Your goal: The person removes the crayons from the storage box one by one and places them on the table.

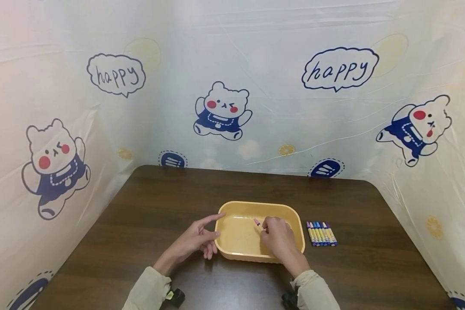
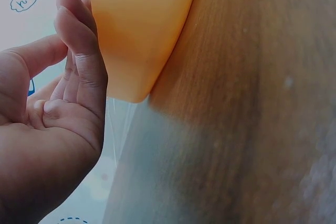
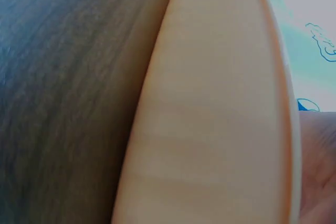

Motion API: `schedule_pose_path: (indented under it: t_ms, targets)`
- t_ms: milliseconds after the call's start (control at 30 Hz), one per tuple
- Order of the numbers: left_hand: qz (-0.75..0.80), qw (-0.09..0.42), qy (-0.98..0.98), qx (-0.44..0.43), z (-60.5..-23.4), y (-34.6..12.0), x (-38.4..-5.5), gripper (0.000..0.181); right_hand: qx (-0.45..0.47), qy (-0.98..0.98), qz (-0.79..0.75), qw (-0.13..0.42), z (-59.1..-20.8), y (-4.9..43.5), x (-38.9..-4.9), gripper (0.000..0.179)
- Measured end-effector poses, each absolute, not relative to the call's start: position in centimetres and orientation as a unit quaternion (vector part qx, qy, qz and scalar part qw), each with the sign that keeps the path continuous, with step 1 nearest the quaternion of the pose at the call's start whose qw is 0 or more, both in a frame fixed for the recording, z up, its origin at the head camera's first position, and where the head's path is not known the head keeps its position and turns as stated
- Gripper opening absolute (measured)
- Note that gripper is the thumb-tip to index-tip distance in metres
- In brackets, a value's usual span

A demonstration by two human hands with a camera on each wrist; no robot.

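A shallow yellow plastic tray (image 1: 236, 254) with rounded corners stands on the brown table. My left hand (image 1: 195, 239) is at its left end, the extended index finger reaching the rim and the thumb against the side. The other fingers bend loosely below. Over the tray's right half, my right hand (image 1: 280, 241) pinches a crayon (image 1: 257, 222) with a pink tip and yellow wrapper. Its lower part is hidden by the fingers. In the right wrist view the tray's outer wall (image 3: 205, 103) covers most of this hand.
Right of the tray lies a neat row of several crayons (image 1: 321, 234) with yellow wrappers and blue or purple ends. Dark wooden table (image 1: 170, 189) surrounds the tray. A pale curtain (image 1: 271, 107) printed with bears hangs behind it and at both sides.
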State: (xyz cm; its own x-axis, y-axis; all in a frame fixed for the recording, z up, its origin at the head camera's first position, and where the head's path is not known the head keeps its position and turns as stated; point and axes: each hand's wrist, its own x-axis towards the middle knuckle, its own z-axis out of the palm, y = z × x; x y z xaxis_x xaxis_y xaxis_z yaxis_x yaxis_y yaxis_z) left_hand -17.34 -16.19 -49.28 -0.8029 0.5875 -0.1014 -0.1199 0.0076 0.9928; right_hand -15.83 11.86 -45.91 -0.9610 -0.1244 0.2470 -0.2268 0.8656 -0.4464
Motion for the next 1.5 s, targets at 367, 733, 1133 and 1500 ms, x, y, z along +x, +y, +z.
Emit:
schedule_pose_path:
  t_ms: [367, 733, 1133, 1500]
  targets:
    - [0.682, 0.261, 0.662, 0.171, -49.2, -16.2, -17.2, 0.058, 0.067, -0.959, 0.261, 0.091, -43.9, 13.4, -15.2, 0.005]
    - [0.681, 0.259, 0.663, 0.175, -49.2, -16.3, -17.2, 0.059, 0.034, -0.950, 0.282, 0.131, -41.4, 17.0, -15.2, 0.004]
    - [0.681, 0.254, 0.663, 0.180, -49.1, -16.3, -17.2, 0.059, -0.031, -0.947, 0.292, 0.131, -41.0, 23.1, -14.7, 0.011]
    - [0.685, 0.258, 0.656, 0.184, -49.5, -16.3, -17.4, 0.059, -0.062, -0.949, 0.282, 0.127, -43.0, 27.2, -14.3, 0.013]
